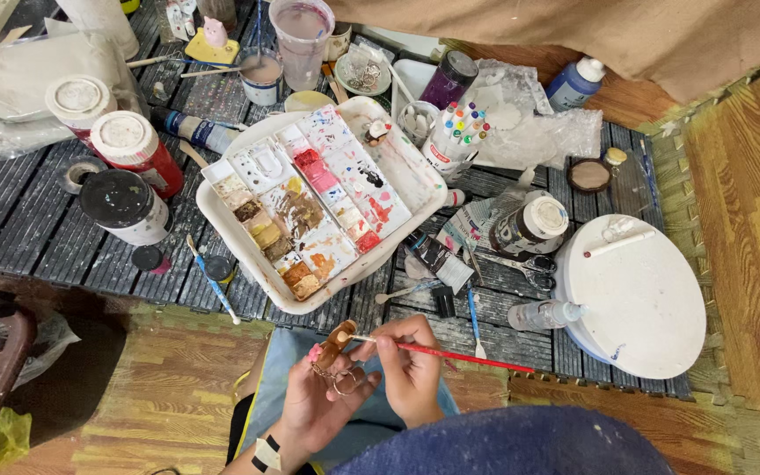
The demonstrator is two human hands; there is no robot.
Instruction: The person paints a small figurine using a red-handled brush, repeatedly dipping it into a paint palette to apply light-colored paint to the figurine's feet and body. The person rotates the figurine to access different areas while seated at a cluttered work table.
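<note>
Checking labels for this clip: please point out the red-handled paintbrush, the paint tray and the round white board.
Paintbrush [450, 354], head view, on its red handle.
Paint tray [222, 230], head view, on its left rim.
Round white board [639, 303], head view, on its bare top.

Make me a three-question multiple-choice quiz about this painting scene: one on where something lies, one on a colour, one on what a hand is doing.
1. Where is the white round board?
A. right of the paint palette
B. left of it
C. on it

2. What colour is the paintbrush handle?
A. green
B. red
C. black

3. The right hand is:
A. empty
B. flat on the floor
C. gripping the paintbrush

Answers: 1 A, the board sits at the right of the palette; 2 B, the handle shows red; 3 C, its fingers pinch the brush, tip at the small figurine in the left hand.
</note>
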